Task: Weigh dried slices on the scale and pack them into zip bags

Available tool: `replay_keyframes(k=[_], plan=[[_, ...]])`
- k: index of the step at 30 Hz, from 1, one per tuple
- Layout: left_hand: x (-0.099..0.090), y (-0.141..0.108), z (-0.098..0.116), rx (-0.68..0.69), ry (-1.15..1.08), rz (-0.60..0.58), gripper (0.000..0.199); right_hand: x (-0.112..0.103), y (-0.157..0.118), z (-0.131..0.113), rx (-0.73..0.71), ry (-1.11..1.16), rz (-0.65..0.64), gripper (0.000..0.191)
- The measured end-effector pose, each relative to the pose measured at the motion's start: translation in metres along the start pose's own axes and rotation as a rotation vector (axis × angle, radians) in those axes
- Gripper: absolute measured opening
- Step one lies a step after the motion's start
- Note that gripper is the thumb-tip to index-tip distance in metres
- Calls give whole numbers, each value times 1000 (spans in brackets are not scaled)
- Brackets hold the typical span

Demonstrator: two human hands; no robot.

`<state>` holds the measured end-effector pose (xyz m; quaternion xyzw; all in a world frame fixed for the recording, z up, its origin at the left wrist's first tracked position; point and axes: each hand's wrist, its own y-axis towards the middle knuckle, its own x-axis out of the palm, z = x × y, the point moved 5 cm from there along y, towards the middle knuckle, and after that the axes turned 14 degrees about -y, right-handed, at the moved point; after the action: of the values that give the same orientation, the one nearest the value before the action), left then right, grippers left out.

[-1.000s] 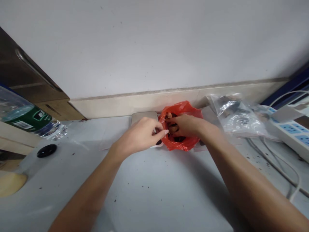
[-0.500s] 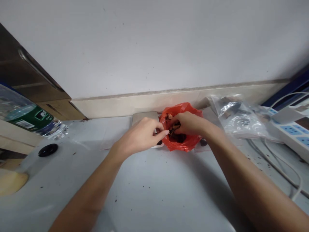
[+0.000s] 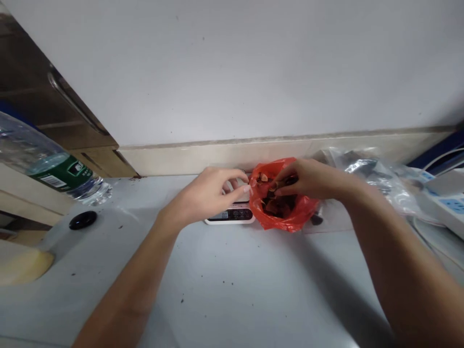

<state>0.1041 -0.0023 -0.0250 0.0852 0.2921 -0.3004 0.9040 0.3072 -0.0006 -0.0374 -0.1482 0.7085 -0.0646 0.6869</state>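
Note:
A red plastic bag (image 3: 286,224) stands with its mouth spread, and dark brown dried pieces (image 3: 277,207) lie inside it. At the bag's left rim, the thumb and fingertips of my left hand (image 3: 213,193) pinch the plastic. My right hand (image 3: 308,179) reaches into the mouth from the right, its fingers closed on a dried brown piece (image 3: 279,184). Under and behind my left hand sits a small kitchen scale (image 3: 232,217), its display showing what looks like zero. My left hand covers much of the scale's plate.
Left are a clear water bottle (image 3: 67,174) with a green label, a black oval object (image 3: 83,220) and a pale yellowish object (image 3: 29,263). Clear plastic bags (image 3: 384,188) and a white power strip (image 3: 451,208) stand right. The wall (image 3: 232,72) rises behind; dark crumbs dot the table.
My right hand has lifted slightly within the bag's mouth, showing more of the dried pieces. The scale's display has come into sight. The view has shifted a little left.

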Motion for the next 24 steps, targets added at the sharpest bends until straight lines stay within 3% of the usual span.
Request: replay_keyframes(k=[3,8,13,15,19,24], plan=[[-23,-8,-7,-71,98,6,38,-8,-2,5,11,3,24,11],[-56,-25,-25,-356,272,-112,59,-38,-15,4,77,75,86,12],[-70,-32,-39,-501,351,-189,65,-65,-10,-39,-17,165,269,12],[-72,-30,-45,-520,381,-183,65,-59,3,-64,-77,185,269,13],[-74,-29,-57,-576,398,-210,67,-29,34,-104,-136,164,113,13],[-74,-28,-64,-574,391,-191,69,-5,45,-114,-132,144,-18,27]])
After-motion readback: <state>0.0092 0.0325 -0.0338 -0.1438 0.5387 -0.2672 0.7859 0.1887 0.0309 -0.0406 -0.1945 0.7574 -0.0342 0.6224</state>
